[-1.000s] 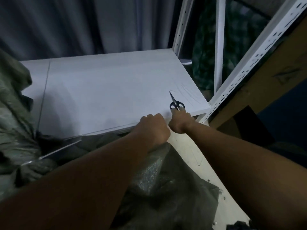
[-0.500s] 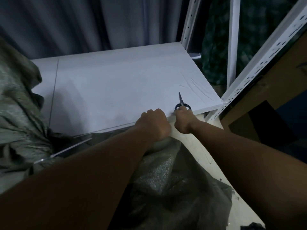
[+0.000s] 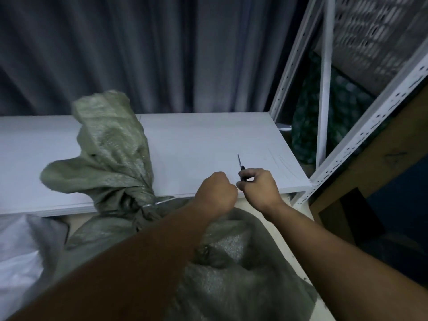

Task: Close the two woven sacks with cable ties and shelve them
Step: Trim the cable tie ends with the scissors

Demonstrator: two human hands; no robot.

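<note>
Two hands | left hand (image 3: 216, 193) clenched, contents unseen | right hand (image 3: 260, 189) grips scissors (image 3: 242, 172) above shelf (image 3: 196, 140) edge

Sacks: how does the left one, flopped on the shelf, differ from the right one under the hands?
The left sack has its neck cinched by a cable tie; the right sack shows no tie, its neck bunched in the left hand. The left sack's top flares up over the shelf; the right sack sits lower, below the shelf edge. Both are grey-green woven fabric.
</note>
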